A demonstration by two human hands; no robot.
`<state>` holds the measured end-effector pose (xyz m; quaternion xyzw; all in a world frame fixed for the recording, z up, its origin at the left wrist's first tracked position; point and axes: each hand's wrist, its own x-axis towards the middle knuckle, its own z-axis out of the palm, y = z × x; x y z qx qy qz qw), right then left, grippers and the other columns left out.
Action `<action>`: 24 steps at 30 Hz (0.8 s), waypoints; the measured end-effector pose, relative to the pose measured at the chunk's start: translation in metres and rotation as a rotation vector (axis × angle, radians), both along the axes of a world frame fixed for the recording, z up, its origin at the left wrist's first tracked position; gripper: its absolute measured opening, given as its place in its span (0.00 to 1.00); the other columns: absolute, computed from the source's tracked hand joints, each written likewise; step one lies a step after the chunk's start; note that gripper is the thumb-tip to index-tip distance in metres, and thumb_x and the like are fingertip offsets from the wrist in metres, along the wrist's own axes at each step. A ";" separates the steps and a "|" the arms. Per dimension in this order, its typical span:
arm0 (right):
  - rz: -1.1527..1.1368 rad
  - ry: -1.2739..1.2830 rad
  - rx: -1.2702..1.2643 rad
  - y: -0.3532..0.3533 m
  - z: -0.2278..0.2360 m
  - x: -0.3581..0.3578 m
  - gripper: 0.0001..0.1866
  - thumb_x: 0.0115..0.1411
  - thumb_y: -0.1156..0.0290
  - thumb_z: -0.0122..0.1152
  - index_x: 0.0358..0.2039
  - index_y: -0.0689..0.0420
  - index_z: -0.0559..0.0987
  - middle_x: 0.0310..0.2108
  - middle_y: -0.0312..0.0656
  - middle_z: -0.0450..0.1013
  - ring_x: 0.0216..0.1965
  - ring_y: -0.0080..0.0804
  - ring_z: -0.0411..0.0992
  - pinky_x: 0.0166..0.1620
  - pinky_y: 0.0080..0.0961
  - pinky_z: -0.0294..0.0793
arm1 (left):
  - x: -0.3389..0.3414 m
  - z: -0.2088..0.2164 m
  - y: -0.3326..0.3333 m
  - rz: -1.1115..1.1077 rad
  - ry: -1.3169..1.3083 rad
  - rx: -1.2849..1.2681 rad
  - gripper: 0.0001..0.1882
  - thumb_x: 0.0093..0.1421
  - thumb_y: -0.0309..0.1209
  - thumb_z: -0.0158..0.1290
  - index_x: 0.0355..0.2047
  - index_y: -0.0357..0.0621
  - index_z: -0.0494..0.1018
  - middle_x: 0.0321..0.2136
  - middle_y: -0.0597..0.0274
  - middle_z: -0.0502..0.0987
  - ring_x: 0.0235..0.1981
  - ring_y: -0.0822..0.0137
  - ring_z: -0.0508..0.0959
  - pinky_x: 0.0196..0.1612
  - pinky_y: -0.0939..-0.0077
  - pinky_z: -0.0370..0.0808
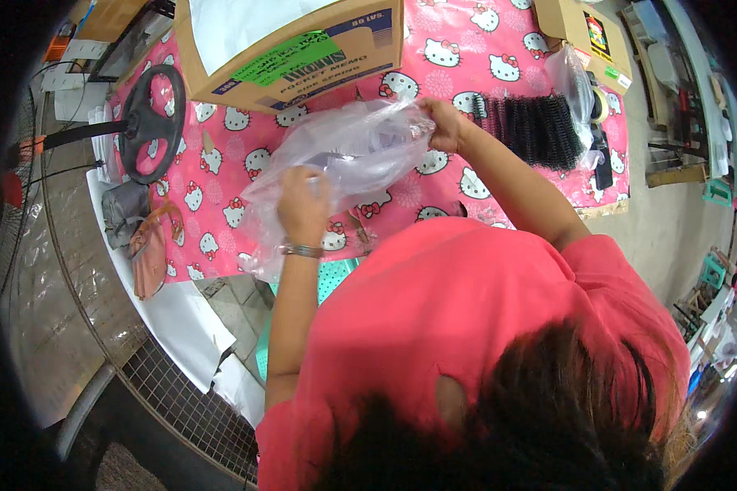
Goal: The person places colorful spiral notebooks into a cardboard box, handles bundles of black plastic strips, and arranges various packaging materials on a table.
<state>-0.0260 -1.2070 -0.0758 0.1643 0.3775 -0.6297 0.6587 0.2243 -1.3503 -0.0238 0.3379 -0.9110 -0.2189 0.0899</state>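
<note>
A clear plastic bag point(344, 168) spreads over the pink cloth in front of me, crumpled and see-through. At its far right edge my right hand point(444, 127) is closed on the plastic. My left hand point(305, 204), with bracelets at the wrist, has its fingers curled against the bag's near left part, gripping the film. Something pale purple shows through the plastic, too unclear to name. Beside my right forearm lies a row of black spiral coils point(536, 131), partly inside another clear plastic bag point(569, 82).
A large cardboard box point(303, 78) with a green label stands beyond the bag. Far right are an open carton point(610, 49), a tape roll point(599, 108) and a dark phone-like object point(603, 168). A black fan point(154, 123) and a brown pouch point(146, 266) are at left.
</note>
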 end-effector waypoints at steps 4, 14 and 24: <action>0.296 0.553 0.054 -0.008 -0.002 -0.008 0.17 0.55 0.62 0.53 0.41 0.61 0.73 0.34 0.40 0.74 0.28 0.28 0.72 0.26 0.26 0.69 | -0.034 -0.001 0.040 -0.211 -0.134 0.072 0.15 0.48 0.35 0.56 0.35 0.44 0.72 0.41 0.55 0.71 0.36 0.52 0.75 0.37 0.61 0.73; 0.310 2.193 0.128 -0.037 0.027 0.002 0.26 0.40 0.80 0.56 0.44 0.57 0.69 0.43 0.48 0.68 0.45 0.49 0.66 0.47 0.41 0.65 | 0.037 -0.040 0.039 -0.281 -0.311 -0.143 0.22 0.44 0.22 0.50 0.41 0.59 0.75 0.53 0.59 0.64 0.18 0.60 0.76 0.19 0.66 0.73; 1.219 2.100 -0.512 -0.030 -0.021 0.092 0.38 0.45 0.63 0.61 0.59 0.42 0.59 0.50 0.47 0.68 0.42 0.39 0.73 0.39 0.37 0.75 | 0.073 -0.050 0.035 -0.380 -0.165 -0.188 0.29 0.42 0.22 0.54 0.46 0.62 0.72 0.46 0.61 0.69 0.21 0.62 0.75 0.20 0.69 0.73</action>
